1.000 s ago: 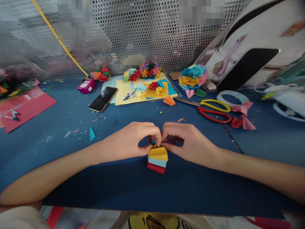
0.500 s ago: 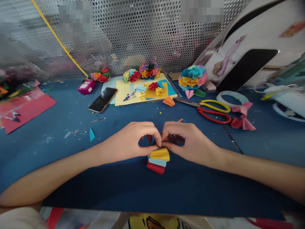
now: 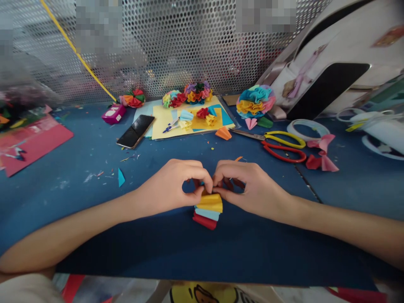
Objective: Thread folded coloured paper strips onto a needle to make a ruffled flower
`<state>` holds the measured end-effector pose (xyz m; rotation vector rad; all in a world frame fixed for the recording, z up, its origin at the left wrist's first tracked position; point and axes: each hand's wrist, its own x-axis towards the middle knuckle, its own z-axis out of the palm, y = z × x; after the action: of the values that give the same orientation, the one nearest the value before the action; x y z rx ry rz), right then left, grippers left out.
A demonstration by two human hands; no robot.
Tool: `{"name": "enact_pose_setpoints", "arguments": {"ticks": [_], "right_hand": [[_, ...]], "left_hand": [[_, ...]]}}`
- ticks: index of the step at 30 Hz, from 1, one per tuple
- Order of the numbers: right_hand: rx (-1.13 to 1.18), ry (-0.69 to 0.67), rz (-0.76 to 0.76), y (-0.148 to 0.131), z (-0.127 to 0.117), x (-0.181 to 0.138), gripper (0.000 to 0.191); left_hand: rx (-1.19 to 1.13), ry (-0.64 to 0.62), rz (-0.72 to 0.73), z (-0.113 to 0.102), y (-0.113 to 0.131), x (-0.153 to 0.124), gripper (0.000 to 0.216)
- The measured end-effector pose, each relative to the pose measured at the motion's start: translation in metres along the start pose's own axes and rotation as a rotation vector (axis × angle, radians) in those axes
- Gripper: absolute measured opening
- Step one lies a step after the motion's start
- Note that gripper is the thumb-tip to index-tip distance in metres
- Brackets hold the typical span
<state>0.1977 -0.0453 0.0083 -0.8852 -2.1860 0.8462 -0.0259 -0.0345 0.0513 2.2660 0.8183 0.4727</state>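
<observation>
Between my hands, above the front of the blue table (image 3: pixel 176 248), is a bundle of pleated paper (image 3: pixel 208 203) in yellow, light blue and red layers, its fanned end pointing toward me. My left hand (image 3: pixel 176 185) pinches the bundle's far end from the left, thumb and forefinger curled round it. From the right, my right hand (image 3: pixel 246 185) pinches at the same spot, its fingertips touching or almost touching the left ones. The pinched middle of the paper is mostly hidden behind the fingers.
Beyond my hands lie scissors (image 3: pixel 277 145), a roll of tape (image 3: pixel 307 129), pink folded paper (image 3: pixel 322 155), a phone (image 3: pixel 136 131) and coloured sheets (image 3: pixel 164 122). Paper pompoms (image 3: pixel 256 101) stand before a perforated metal screen (image 3: pixel 195 46). A white bag (image 3: pixel 344 46) with a dark phone (image 3: pixel 328 90) leaning on it is at right.
My left thumb has drawn back slightly to the left, showing more of the yellow layer. The paper bundle has shifted a little left; my right hand stays nearly still.
</observation>
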Motion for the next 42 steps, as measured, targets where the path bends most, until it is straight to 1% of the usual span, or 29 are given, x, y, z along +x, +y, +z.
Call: {"name": "enact_pose_setpoints", "arguments": {"ticks": [3,8,12,14,17,22,27,32,42], "right_hand": [[0.0,0.003,0.004,-0.0004,-0.0003,0.0001,0.011],[-0.013,-0.008,0.016,-0.0012,0.0009,0.0001,0.01],[-0.037,0.014,0.002,-0.0008,0.0003,-0.0008,0.011],[-0.054,0.027,-0.012,-0.0007,-0.0009,-0.0011,0.012],[-0.067,0.032,-0.025,-0.0012,-0.0024,-0.001,0.012],[-0.07,0.016,-0.017,-0.0023,-0.0028,-0.0006,0.011],[-0.085,0.013,-0.026,-0.001,-0.0033,-0.0011,0.011],[-0.109,0.011,-0.043,0.0022,-0.0036,-0.0016,0.007],[-0.227,0.018,-0.075,0.0016,-0.0009,-0.002,0.015]], "left_hand": [[-0.007,-0.004,0.001,0.0,-0.0012,0.0012,0.024],[-0.043,-0.048,-0.064,-0.0001,-0.0008,0.0027,0.01],[-0.122,0.025,-0.148,0.0011,-0.0001,0.0022,0.016],[-0.166,0.066,-0.164,0.0012,0.0003,0.0012,0.019],[-0.18,0.086,-0.156,0.0005,0.0014,-0.0002,0.018],[-0.136,0.087,-0.141,0.0005,0.0028,-0.0007,0.014],[-0.166,0.094,-0.172,0.001,0.0035,0.0006,0.019],[-0.207,0.096,-0.206,0.0012,0.0042,0.0023,0.021],[-0.138,0.088,-0.178,0.0024,0.0044,0.0006,0.021]]}}
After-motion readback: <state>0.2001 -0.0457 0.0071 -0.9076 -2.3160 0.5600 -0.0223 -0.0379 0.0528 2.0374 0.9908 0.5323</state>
